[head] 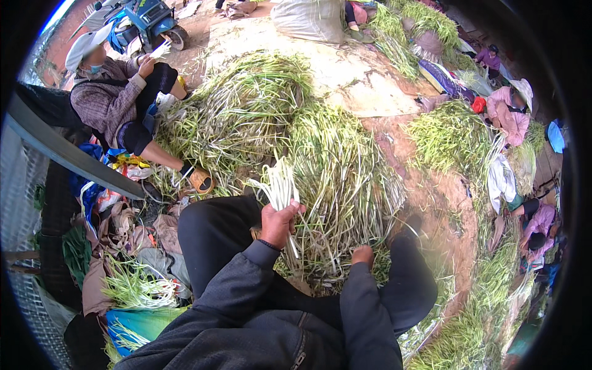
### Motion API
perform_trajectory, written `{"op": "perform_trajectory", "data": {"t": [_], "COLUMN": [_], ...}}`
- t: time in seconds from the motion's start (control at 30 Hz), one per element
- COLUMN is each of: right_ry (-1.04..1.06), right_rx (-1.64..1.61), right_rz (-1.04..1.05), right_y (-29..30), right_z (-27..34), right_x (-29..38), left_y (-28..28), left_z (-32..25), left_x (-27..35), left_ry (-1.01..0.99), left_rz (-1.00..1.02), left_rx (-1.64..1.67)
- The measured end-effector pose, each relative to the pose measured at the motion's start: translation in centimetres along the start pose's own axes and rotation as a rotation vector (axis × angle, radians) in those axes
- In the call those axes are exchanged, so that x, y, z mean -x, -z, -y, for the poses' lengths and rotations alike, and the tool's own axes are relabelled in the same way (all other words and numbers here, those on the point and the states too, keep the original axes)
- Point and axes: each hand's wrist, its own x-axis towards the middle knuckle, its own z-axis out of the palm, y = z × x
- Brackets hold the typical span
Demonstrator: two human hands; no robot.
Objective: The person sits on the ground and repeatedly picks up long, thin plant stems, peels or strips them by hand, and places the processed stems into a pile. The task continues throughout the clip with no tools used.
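Note:
My left hand (277, 223) grips a small bundle of white vegetable stalks (278, 187), held upright between my knees with the ends fanned out. One pale stalk end hangs below the fist. Lower and to the right, my right hand (363, 255) sits by my right knee at the near edge of a large heap of long green and white stalks (340, 180). Only the back of that hand shows; its fingers are hidden, so whether it holds anything is unclear. The heap spreads out directly before me.
At left a seated person (108, 92) holds a pale bundle (161, 50). Beside my left thigh, loose stalks (143, 284) lie near a blue-green sheet (138, 326). A slanting metal post (74, 152) stands left. Several people work among heaps (451, 132) at right; a large sack (307, 21) stands ahead.

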Motion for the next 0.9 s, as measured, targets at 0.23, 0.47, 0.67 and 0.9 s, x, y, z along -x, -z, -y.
{"op": "perform_trajectory", "data": {"t": [0.23,0.47,0.67,0.9], "right_ry": [0.297,0.161,0.005,0.032], "right_rx": [-0.668,-1.016,-1.024,-0.903], "right_rz": [0.483,0.807,0.806,0.809], "right_y": [8.5,5.5,6.7,7.4], "right_z": [19.9,19.4,18.9,22.2], "right_x": [7.4,9.6,9.2,10.0], "left_y": [0.1,-0.1,0.5,0.0], "left_z": [1.5,0.9,1.6,2.5], "left_x": [1.3,0.3,-0.3,1.1], "left_ry": [0.074,0.060,0.092,0.114], "left_rz": [0.057,0.009,-0.042,0.023], "left_rx": [-0.104,-0.072,-0.064,-0.146]}}
